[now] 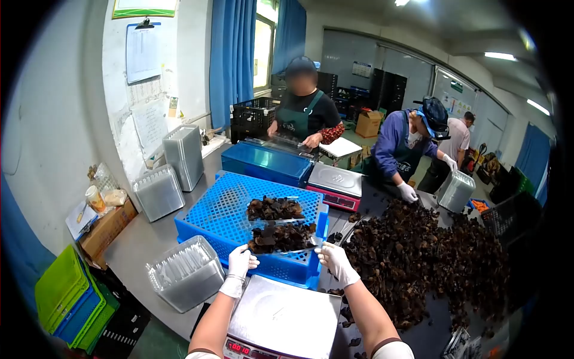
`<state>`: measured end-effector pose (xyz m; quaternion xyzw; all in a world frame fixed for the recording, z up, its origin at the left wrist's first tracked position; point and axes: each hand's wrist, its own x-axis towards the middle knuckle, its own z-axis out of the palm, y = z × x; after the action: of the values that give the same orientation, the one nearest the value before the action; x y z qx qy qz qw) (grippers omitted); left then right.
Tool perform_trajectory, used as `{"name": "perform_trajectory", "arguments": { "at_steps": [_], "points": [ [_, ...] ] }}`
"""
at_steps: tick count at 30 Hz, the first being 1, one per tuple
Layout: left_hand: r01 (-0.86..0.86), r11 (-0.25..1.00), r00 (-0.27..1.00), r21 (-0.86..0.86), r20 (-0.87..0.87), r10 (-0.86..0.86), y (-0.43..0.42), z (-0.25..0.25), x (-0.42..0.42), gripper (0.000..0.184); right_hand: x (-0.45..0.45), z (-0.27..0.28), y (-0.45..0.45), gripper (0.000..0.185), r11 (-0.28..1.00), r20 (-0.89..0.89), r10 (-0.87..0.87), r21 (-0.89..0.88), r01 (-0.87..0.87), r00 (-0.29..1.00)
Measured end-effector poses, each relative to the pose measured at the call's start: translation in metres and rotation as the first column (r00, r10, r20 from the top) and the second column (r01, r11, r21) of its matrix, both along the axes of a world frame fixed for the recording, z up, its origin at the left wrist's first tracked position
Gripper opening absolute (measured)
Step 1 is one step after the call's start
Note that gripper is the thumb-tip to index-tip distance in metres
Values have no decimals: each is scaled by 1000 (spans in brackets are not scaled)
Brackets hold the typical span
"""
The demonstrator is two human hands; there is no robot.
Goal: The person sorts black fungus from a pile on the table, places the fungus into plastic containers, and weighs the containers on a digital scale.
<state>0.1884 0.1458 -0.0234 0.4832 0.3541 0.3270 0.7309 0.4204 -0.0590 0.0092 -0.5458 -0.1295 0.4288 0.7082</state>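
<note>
My gloved left hand and gloved right hand grip opposite ends of a clear plastic tray over an upturned blue plastic crate. Dark, curled wood ear mushrooms fill this tray. Just behind it, a second tray with wood ear mushrooms rests on the crate. Below my hands is a scale with a bare metal plate and a lit red display. The tray's underside is hidden, so I cannot tell whether it touches the crate.
Loose wood ear mushrooms form a large heap on the right. Stacked clear trays stand at left. Behind the crate are a blue bin and another scale. Co-workers stand across the table; green crates are lower left.
</note>
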Motion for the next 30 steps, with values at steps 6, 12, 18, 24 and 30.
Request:
{"name": "perform_trajectory", "arguments": {
  "at_steps": [6,12,18,24,30],
  "points": [
    [-20,1000,983,-19,184,23,20,8,10,69,-7,18,7,63,986,-88,-37,157,50,995],
    [8,520,928,854,-200,315,-15,50,-96,31,-38,10,-88,46,999,105,-29,33,26,994],
    [222,321,701,921,-379,604,0,34,-195,11,-69,-59,-215,25,958,82,-256,-109,264,963],
    [293,457,725,840,-506,466,86,-6,-228,12,-110,-80,-273,27,916,64,-356,-173,362,932],
    [344,589,730,731,-602,322,198,-53,-248,22,-123,-82,-320,26,875,136,-448,-135,465,883]
  ]
}}
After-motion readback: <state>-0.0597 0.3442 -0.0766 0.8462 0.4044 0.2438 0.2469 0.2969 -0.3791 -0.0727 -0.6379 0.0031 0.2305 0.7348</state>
